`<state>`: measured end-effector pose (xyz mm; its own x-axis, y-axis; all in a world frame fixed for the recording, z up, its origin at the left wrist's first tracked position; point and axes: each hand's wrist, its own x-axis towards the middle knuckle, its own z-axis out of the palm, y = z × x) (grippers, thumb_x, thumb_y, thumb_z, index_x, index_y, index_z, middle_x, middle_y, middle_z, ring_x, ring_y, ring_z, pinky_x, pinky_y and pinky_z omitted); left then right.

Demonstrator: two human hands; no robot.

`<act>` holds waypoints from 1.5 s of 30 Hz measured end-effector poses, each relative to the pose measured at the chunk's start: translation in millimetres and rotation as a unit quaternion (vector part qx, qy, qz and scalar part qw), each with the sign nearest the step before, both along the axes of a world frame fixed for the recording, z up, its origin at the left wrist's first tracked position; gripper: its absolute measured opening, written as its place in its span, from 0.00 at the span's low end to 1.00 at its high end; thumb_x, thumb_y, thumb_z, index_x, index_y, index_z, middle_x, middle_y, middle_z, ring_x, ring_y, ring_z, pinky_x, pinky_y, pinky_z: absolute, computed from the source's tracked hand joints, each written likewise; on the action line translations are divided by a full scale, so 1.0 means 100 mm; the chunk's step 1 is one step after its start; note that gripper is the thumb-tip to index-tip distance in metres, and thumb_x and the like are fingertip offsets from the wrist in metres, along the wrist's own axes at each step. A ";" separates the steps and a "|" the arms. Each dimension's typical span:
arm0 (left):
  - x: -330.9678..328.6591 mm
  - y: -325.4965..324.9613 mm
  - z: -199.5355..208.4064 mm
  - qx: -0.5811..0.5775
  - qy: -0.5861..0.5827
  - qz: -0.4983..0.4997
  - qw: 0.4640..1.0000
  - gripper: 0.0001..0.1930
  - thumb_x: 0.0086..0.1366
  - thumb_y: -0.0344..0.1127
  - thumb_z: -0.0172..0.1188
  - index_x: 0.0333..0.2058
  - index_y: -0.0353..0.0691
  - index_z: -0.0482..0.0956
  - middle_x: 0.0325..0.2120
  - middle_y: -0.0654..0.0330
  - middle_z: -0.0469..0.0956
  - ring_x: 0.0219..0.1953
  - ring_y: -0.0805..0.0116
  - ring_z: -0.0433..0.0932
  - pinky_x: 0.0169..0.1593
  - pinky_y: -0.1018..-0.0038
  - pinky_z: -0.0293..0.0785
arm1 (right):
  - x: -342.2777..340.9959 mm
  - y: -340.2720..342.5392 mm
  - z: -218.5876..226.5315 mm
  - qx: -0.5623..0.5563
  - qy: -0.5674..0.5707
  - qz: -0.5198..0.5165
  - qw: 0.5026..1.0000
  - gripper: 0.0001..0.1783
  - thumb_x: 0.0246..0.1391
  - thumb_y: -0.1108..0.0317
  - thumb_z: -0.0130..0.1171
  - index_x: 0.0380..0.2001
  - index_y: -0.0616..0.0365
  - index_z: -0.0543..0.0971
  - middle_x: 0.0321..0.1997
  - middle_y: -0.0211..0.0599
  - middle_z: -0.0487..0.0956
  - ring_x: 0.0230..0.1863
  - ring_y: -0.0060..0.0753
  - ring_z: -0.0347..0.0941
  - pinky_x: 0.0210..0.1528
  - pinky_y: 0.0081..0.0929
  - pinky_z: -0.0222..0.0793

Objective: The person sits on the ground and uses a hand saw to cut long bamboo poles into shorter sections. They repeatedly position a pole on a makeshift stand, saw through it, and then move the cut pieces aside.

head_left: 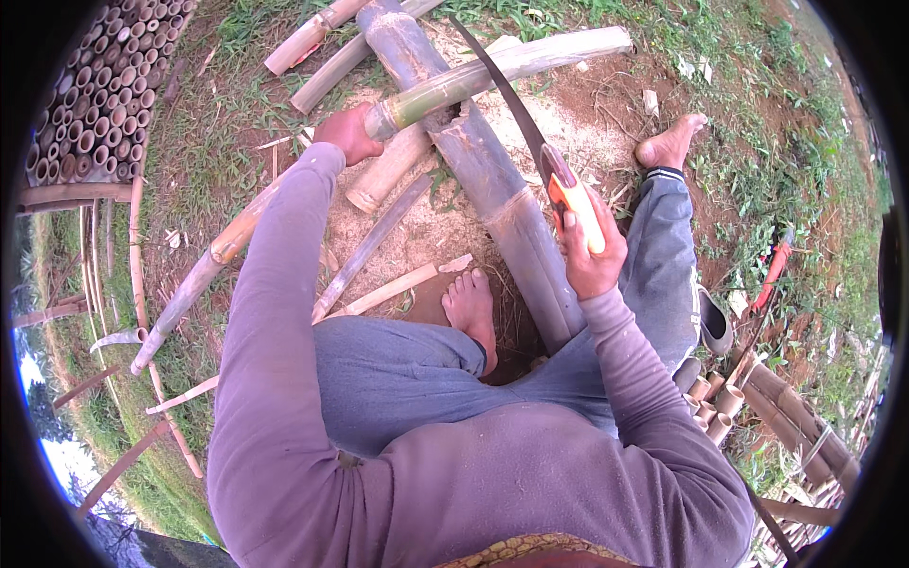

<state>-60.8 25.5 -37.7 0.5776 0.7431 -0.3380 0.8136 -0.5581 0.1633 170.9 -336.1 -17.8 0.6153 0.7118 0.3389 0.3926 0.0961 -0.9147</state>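
Note:
My left hand (348, 134) is closed around the near end of a pale green bamboo pole (511, 64). That pole slants up to the right across a thick grey bamboo log (502, 194), which has a notch where the pole crosses it. In my right hand (594, 248) is a curved handsaw (574, 204) with an orange handle, its fingers wrapped round the grip. The dark saw blade (511, 99) points up and left, passing over the pole; whether its teeth touch it I cannot tell.
Pale sawdust (417, 227) covers ground between my bare feet. Bamboo offcuts (388, 170) and split strips (379, 241) lie around the log. A long bamboo pole (194, 284) runs beneath my left arm. Cut bamboo tubes (99, 104) are stacked far left; more short pieces (720, 407) stand at right.

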 end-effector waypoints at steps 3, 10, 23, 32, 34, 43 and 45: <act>-0.02 0.01 -0.04 -0.032 -0.023 0.006 0.999 0.33 0.47 0.45 0.74 0.55 0.47 0.78 0.44 0.46 0.86 0.48 0.42 0.84 0.54 0.54 0.79 | -0.14 -0.57 0.12 -0.052 0.070 -0.006 0.996 0.24 0.66 0.74 0.62 0.62 0.72 0.76 0.56 0.51 0.85 0.54 0.37 0.84 0.59 0.33 0.78; 0.13 0.17 -0.07 -0.070 -0.053 -0.021 0.996 0.32 0.46 0.45 0.74 0.53 0.46 0.80 0.44 0.47 0.86 0.47 0.45 0.85 0.54 0.58 0.79 | 0.19 0.95 -0.21 -0.019 0.080 -0.036 0.996 0.23 0.64 0.68 0.68 0.58 0.66 0.80 0.50 0.51 0.86 0.47 0.33 0.85 0.50 0.28 0.79; 0.08 0.20 -0.08 -0.165 -0.050 -0.020 0.985 0.35 0.44 0.42 0.74 0.54 0.42 0.80 0.43 0.48 0.86 0.46 0.51 0.85 0.54 0.62 0.78 | 0.13 0.88 -0.14 -0.012 0.074 -0.028 0.997 0.22 0.64 0.69 0.68 0.58 0.66 0.80 0.50 0.47 0.86 0.49 0.30 0.84 0.52 0.28 0.78; -0.01 -0.29 -0.16 0.127 0.026 0.015 0.991 0.42 0.54 0.50 0.76 0.65 0.48 0.66 0.48 0.46 0.82 0.48 0.43 0.85 0.53 0.52 0.80 | 0.16 1.00 -0.09 0.015 0.121 -0.010 0.992 0.22 0.65 0.67 0.67 0.58 0.66 0.80 0.48 0.41 0.87 0.45 0.24 0.83 0.48 0.25 0.79; 0.00 -0.17 -0.15 0.087 0.033 0.011 0.996 0.41 0.54 0.49 0.75 0.64 0.47 0.68 0.46 0.46 0.84 0.48 0.42 0.85 0.53 0.52 0.80 | 0.20 1.01 -0.09 0.027 0.108 -0.009 0.994 0.21 0.64 0.68 0.67 0.58 0.66 0.80 0.47 0.41 0.87 0.43 0.25 0.84 0.46 0.25 0.80; -0.03 -0.10 -0.02 0.019 0.008 0.003 1.000 0.42 0.50 0.49 0.74 0.64 0.47 0.71 0.44 0.46 0.86 0.49 0.44 0.85 0.54 0.53 0.80 | -0.02 -0.14 0.02 -0.037 0.029 -0.036 0.998 0.22 0.65 0.71 0.66 0.59 0.68 0.78 0.53 0.47 0.86 0.51 0.34 0.85 0.54 0.30 0.80; -0.05 -0.09 -0.07 0.011 0.006 -0.001 1.000 0.42 0.50 0.50 0.74 0.64 0.46 0.71 0.44 0.45 0.86 0.49 0.43 0.85 0.54 0.53 0.80 | -0.07 -0.54 0.13 -0.024 0.018 -0.034 0.999 0.21 0.65 0.72 0.65 0.59 0.69 0.78 0.53 0.49 0.85 0.53 0.37 0.84 0.56 0.31 0.78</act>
